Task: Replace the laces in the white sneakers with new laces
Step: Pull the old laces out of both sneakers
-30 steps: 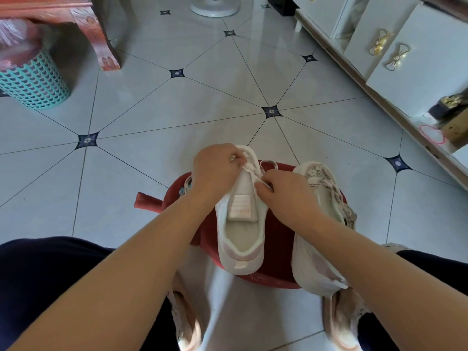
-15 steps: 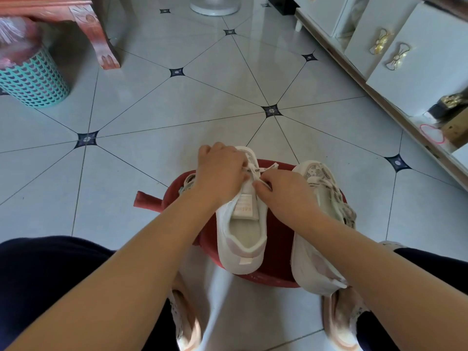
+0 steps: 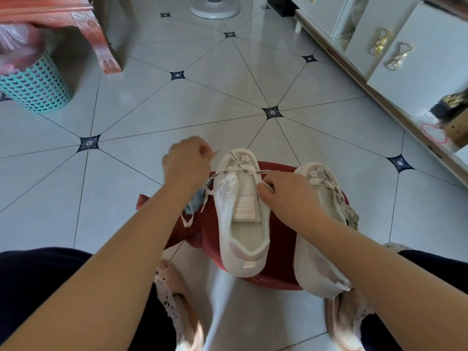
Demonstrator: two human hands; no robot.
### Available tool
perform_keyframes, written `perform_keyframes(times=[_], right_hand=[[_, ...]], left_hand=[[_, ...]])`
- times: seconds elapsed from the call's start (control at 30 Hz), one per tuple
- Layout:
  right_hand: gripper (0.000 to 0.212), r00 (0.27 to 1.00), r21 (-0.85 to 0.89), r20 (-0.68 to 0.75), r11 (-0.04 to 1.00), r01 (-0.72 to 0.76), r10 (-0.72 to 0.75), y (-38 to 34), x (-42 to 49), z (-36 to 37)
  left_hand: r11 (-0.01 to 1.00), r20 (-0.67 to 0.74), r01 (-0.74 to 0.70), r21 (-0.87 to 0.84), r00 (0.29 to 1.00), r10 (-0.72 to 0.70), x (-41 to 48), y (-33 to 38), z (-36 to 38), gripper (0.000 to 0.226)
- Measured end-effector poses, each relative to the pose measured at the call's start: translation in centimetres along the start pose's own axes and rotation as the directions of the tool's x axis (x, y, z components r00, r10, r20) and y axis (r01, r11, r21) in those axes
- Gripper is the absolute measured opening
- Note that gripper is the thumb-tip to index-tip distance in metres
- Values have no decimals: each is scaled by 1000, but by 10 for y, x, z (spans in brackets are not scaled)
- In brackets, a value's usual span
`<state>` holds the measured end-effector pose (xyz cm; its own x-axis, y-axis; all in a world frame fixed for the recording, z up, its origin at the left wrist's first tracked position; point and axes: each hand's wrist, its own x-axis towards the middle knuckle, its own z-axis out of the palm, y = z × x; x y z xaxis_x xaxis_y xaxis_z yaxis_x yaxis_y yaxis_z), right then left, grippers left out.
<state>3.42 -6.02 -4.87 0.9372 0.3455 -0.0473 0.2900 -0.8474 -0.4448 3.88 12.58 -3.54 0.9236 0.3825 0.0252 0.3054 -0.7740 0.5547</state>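
On the red stool (image 3: 281, 252), the middle sneaker (image 3: 243, 224) is seemingly being laced — one end of the lace (image 3: 239, 168) is gripped in the curled left hand (image 3: 187, 163), the other pinched by the right hand (image 3: 286, 196) — and the next eyelets are to be threaded.

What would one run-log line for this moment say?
left hand: grips lace | right hand: pinches lace | sneaker: on red stool

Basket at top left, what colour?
The basket is teal with a scalloped cutout pattern; the head view shows it best.
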Motion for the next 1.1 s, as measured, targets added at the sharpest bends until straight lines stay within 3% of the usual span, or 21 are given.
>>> perform_keyframes(times=[0.1, 0.2, 0.43, 0.53, 0.6, 0.63, 0.67, 0.73, 0.77, 0.83, 0.93, 0.97, 1.1], right_hand=[[36, 1000, 2, 9, 1000, 21, -21, -2, 0, 1], [36, 999, 8, 0, 999, 41, -41, -1, 1, 2], [35, 1000, 11, 1, 1000, 29, -29, 1, 2, 4], [34, 1000, 5, -8, 1000, 7, -7, 1, 2, 3], [34, 1000, 6, -6, 1000, -8, 8, 1, 2, 1], [34, 1000, 3, -7, 1000, -17, 17, 2, 2, 1], [34, 1000, -1, -8, 1000, -28, 28, 3, 2, 1], [33, 999, -17, -10, 999, -37, 37, 4, 4, 1], [32, 1000, -34, -6, 999, -28, 27, 2, 4, 1], [33, 1000, -56, 3, 998, -5, 5, 0, 5, 2], [22, 1000, -60, 9, 998, 12, -11, -4, 9, 0], [12, 1000, -36, 2, 999, 21, -21, -5, 11, -1], [27, 992, 44, -36, 992, 120, -119, -18, 26, -5]], left_hand=[[958, 170, -252, 137, 959, 228, -14, 18, 21, 29], [870, 203, -420, 256, 904, 377, -15, 29, 32, 30], [757, 153, -482, 441, 872, 465, -10, 28, 33, 19], [877, 42, -382, 292, 921, 388, -12, 21, 28, 16], [988, -135, -137, -71, 983, 127, -9, 15, 13, 16], [955, -177, 4, -297, 982, -59, -4, 13, 3, 20], [858, -183, 93, -506, 960, -212, 2, 9, -9, 24], [651, -84, 146, -745, 948, -308, 8, 3, -27, 26], [608, -8, 168, -776, 961, -276, 6, 2, -30, 24], [700, 99, 207, -684, 976, -192, -4, 3, -23, 22], [856, 107, 154, -493, 987, -116, -19, 2, -6, 20], [861, 105, 144, -487, 989, -106, -20, 2, -3, 18], [877, 89, 122, -465, 992, -90, -21, 5, -6, 27]])
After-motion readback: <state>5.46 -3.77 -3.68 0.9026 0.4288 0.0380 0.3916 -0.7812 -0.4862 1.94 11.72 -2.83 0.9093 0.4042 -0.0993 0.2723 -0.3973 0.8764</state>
